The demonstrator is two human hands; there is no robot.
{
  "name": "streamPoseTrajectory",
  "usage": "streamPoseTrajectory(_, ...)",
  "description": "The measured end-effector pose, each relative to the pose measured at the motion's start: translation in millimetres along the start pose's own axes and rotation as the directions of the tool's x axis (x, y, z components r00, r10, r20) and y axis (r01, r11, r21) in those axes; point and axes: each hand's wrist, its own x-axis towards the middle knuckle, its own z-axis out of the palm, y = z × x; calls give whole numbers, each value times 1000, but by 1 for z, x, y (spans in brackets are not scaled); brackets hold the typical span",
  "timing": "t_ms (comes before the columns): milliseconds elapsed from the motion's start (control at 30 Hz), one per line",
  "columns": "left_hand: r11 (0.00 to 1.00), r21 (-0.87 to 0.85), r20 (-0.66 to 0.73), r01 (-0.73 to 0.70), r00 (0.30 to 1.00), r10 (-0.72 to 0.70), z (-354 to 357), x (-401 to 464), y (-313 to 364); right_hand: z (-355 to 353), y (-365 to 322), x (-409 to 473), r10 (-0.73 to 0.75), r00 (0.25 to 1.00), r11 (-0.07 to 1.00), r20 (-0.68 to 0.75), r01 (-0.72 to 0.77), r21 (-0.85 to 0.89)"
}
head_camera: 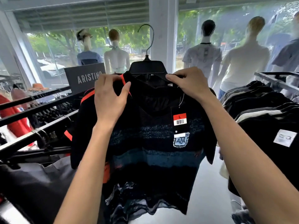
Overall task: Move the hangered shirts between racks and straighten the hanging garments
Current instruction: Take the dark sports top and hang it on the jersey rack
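Gripping the dark shirt (150, 143) at both shoulders, left hand (110, 96) and right hand (189, 83) hold it mid-air — hanger (147, 67) unhooked, rehanging remains.

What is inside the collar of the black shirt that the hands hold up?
The black hanger sits inside the collar of the black shirt; its flat top and hook rise out. Its arms are hidden under fabric and both hands, left and right.

"ARISTINO" on sign (85, 77); "AFA" on shirt crest (181, 140)
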Motion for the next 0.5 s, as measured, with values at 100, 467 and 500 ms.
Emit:
streamPoseTrajectory(100, 992, 122, 128, -29, 992, 14, 19, 14, -6, -6, 5, -11, 10, 1000, 998, -21, -11, -54)
streamPoseTrajectory(467, 987, -156, 412, -48, 905, 110, 101, -14, 6, -24, 30, -94, 295, 938, 904, -184, -336, -264)
streamPoseTrajectory(500, 977, -209, 430, -35, 894, 124, 108, -19, 5, -24, 29, -104, 326, 923, 884, -203, -374, -280)
